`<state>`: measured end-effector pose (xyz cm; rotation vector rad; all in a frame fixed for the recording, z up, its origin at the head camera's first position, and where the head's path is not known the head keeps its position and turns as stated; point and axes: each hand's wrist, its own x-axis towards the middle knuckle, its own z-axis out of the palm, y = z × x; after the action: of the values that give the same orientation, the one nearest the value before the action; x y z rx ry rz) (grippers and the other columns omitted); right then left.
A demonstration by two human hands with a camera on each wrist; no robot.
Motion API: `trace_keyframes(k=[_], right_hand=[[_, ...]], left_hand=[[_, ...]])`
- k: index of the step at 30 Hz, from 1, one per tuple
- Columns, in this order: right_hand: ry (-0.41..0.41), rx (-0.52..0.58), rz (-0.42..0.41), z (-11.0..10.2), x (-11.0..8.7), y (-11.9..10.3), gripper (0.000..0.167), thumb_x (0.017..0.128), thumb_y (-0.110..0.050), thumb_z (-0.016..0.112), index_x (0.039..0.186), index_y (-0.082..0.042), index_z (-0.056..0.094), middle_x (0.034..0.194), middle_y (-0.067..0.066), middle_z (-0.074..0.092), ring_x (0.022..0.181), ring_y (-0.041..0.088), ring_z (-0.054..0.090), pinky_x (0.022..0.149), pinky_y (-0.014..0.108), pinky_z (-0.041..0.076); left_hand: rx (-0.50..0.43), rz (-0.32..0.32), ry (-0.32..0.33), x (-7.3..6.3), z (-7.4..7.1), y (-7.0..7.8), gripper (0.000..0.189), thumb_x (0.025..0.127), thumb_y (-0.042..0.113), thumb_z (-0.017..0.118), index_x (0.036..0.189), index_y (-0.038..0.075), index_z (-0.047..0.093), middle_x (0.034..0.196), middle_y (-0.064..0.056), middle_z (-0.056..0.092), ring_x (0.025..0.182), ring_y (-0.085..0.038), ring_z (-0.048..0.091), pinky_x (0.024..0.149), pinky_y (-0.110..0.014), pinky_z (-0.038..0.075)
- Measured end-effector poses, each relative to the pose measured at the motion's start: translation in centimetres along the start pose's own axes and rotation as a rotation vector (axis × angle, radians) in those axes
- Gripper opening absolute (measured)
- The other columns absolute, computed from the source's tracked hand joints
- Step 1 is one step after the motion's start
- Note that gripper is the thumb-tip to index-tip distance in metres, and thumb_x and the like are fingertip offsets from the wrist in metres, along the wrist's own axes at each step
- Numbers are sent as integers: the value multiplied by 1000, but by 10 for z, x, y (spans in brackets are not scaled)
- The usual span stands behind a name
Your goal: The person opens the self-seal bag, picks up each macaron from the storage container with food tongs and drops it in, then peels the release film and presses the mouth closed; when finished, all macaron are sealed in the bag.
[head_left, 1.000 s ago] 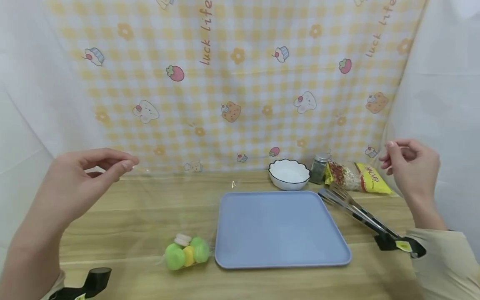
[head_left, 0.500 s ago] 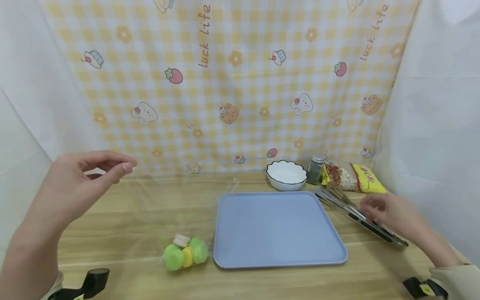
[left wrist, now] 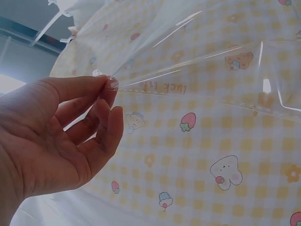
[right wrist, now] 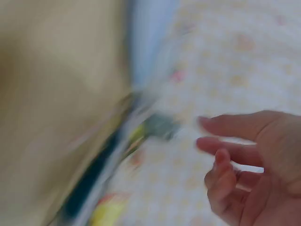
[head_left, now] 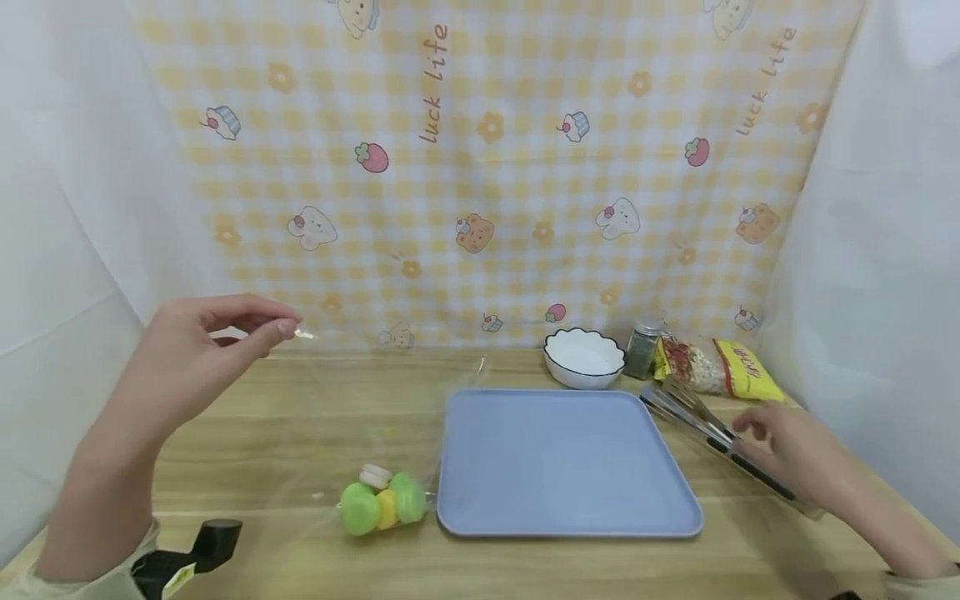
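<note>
Thumb and forefinger of my left hand (head_left: 202,354) pinch the upper left edge of a clear plastic bag (left wrist: 202,70). It hangs down into a transparent sheet, hard to make out in the head view. At its bottom sit macarons (head_left: 360,510): green, yellow and whitish ones, left of the tray. My right hand (head_left: 798,458) is over the handle end of metal tongs (head_left: 717,445) with black grips, which lie slanting to the right of the tray. In the blurred right wrist view, thumb and forefinger stand apart with nothing between them, the tongs to one side.
A blue tray (head_left: 570,462) lies mid-table. Behind it are a white scalloped bowl (head_left: 585,375), a small glass jar (head_left: 641,350) with a metal lid and a yellow food packet (head_left: 750,372). A checked curtain (head_left: 525,183) hangs at the back.
My right hand has come down from the upper right, beside the packet, to the tongs' handle. My left hand keeps its pinch on the bag, and the view has shifted slightly.
</note>
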<state>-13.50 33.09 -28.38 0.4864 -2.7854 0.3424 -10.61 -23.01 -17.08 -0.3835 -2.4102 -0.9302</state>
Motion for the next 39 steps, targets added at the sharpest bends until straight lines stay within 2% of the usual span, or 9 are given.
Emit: trace_keyframes(k=[5, 10, 14, 21, 23, 28, 32, 35, 39], right_hand=[[16, 311, -124, -2, 41, -77, 29, 86, -25, 68, 109, -8, 62, 91, -3, 65, 81, 10, 61, 67, 28, 51], [-223, 807, -188, 39, 95, -154, 44, 91, -25, 62, 127, -3, 51, 116, 10, 60, 102, 20, 59, 81, 35, 51], [-312, 1066, -177, 67, 122, -198, 35, 92, -21, 61, 119, 0, 57, 108, 14, 64, 96, 24, 62, 77, 40, 53], [-132, 1108, -294, 68, 134, -232, 17, 90, -11, 62, 98, 3, 67, 86, 10, 67, 83, 27, 64, 69, 34, 55], [-54, 1065, -343, 62, 132, -238, 14, 91, -10, 61, 96, 0, 68, 85, 6, 68, 80, 21, 64, 69, 32, 54], [224, 951, -492, 32, 122, -257, 8, 89, -8, 63, 92, -6, 70, 84, 1, 68, 74, 12, 64, 63, 30, 54], [269, 924, -523, 23, 120, -268, 7, 90, -7, 62, 90, -5, 69, 79, 2, 67, 69, 10, 63, 58, 27, 54], [220, 952, -506, 30, 125, -268, 7, 90, -5, 60, 89, -3, 67, 77, 6, 66, 66, 11, 64, 58, 27, 54], [120, 1046, -464, 34, 127, -262, 7, 91, -3, 58, 90, -1, 65, 77, 10, 65, 67, 15, 65, 60, 31, 55]], left_hand=[[-30, 12, -17, 2, -1, -3, 16, 89, 21, 64, 99, 11, 70, 94, 6, 68, 72, -3, 62, 63, -14, 47], [-122, 4, -41, -1, 1, -9, 15, 90, 15, 64, 100, 5, 69, 87, 4, 69, 71, -8, 66, 64, -19, 52], [-203, -12, -50, -3, 1, -18, 16, 90, 14, 62, 99, 2, 69, 88, 2, 70, 72, -14, 67, 67, -24, 53], [-287, -82, -21, 2, -17, -44, 20, 90, 15, 62, 103, 0, 67, 84, -4, 70, 75, -14, 66, 71, -20, 52], [-398, -78, -24, 3, -23, -54, 17, 90, 8, 62, 102, -3, 66, 81, -5, 69, 75, -13, 65, 72, -20, 51], [-750, 69, -109, 4, -38, -76, 17, 90, -13, 49, 102, -13, 61, 87, -12, 67, 79, -19, 64, 75, -25, 52], [-643, 0, -162, 7, -37, -88, 16, 92, -6, 50, 104, -8, 62, 87, -10, 66, 80, -18, 64, 76, -25, 52], [-525, -84, -201, 9, -31, -93, 15, 93, 3, 54, 104, -2, 63, 85, -8, 65, 80, -16, 64, 76, -23, 52], [-543, -95, -224, 11, -25, -91, 17, 95, 8, 53, 106, -3, 60, 87, -9, 61, 83, -20, 63, 77, -28, 52]])
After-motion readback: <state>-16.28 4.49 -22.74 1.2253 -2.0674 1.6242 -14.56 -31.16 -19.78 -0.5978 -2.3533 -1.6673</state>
